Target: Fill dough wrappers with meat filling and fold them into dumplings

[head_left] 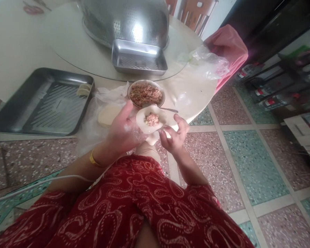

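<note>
A round white dumpling wrapper (142,120) with a lump of meat filling (152,119) in its middle is held between my two hands. My left hand (125,129), dusted with flour, supports the wrapper's left side, its thumb pointing up. At the wrapper's right edge, my right hand (174,136) grips with its thumb and fingers. Just beyond stands a bowl of minced filling (146,93), with a spoon (169,110) whose handle sticks out to the right. Beside my left hand, a stack of wrappers (107,115) lies on a plastic bag (86,127).
At the left, a dark baking tray (38,132) holds a few folded dumplings (84,90) in its far right corner. A small metal tray (139,70) and a large steel colander (126,20) rest on the glass turntable (67,44). A clear plastic bag (209,63) lies near the pink cloth (232,44).
</note>
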`<state>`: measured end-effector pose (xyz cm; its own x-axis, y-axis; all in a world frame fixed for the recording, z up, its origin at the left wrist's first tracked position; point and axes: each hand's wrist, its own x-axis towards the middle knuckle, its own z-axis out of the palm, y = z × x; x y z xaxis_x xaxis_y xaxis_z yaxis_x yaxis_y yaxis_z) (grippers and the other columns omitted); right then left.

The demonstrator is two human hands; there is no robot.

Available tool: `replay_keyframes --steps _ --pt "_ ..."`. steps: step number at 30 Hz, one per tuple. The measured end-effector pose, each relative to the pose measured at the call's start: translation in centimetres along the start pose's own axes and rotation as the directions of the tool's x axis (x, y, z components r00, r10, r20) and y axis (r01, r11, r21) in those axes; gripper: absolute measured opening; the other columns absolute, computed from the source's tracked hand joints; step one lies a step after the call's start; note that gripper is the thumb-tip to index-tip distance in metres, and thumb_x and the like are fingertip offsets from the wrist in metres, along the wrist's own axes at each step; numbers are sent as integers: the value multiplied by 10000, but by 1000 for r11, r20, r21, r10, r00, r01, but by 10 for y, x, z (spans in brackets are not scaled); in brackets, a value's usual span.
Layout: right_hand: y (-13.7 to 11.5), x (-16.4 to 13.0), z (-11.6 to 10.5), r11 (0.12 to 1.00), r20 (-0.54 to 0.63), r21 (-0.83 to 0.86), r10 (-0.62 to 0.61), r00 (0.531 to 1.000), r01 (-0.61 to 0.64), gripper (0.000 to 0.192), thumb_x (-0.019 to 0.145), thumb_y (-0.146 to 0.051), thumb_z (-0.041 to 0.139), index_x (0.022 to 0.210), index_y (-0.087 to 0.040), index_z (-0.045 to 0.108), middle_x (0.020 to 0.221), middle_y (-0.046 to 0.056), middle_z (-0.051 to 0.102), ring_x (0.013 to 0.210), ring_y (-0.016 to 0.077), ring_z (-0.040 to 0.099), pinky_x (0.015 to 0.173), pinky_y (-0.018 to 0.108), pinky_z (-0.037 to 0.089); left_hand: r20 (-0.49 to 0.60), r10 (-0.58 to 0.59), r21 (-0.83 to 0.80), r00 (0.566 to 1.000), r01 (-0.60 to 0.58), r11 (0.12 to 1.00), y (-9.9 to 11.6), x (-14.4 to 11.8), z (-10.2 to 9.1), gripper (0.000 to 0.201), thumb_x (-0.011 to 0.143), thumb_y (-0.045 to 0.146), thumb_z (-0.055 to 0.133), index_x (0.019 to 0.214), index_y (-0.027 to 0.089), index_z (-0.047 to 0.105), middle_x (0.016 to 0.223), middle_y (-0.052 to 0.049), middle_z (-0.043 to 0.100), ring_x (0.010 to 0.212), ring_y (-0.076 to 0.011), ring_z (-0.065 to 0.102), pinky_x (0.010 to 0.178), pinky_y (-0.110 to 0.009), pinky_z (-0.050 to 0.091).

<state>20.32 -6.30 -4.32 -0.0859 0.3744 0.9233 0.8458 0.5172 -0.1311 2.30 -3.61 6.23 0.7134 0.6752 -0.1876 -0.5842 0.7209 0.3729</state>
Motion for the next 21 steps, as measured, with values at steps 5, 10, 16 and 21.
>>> replay_keyframes --steps 5,10,16,21 --pt "4 -10 4 996 -53 -87 -13 999 9 359 830 -278 697 1143 -412 583 1526 -19 406 1345 345 426 1002 617 493 50 -19 52 999 16 999 -1 -3 1 730 994 645 220 1253 95 624 1090 -177 734 1152 -341 666 959 -446 549" --pt "6 -3 8 997 -143 -77 -42 989 32 415 805 -281 724 1178 -401 585 1534 2 408 1433 363 363 1073 636 438 84 -6 94 996 -2 996 -1 -8 9 725 983 651 253 1273 93 614 1094 -171 730 1172 -330 651 985 -428 533" --pt "-1 22 9 986 -290 -51 -165 943 157 325 854 -253 668 1159 -356 626 1534 -5 423 1424 269 402 1144 534 394 120 18 186 993 -40 982 -5 -13 18 651 956 647 333 1214 128 632 1052 -156 722 1208 -341 611 995 -448 513" --pt "-2 29 9 962 -318 -67 -272 908 264 280 840 -347 724 1105 -394 647 1386 -27 547 1390 223 426 1165 476 371 149 -21 160 989 -3 987 -7 -13 11 698 954 686 288 1213 144 643 1077 -137 715 1218 -338 607 985 -462 511"
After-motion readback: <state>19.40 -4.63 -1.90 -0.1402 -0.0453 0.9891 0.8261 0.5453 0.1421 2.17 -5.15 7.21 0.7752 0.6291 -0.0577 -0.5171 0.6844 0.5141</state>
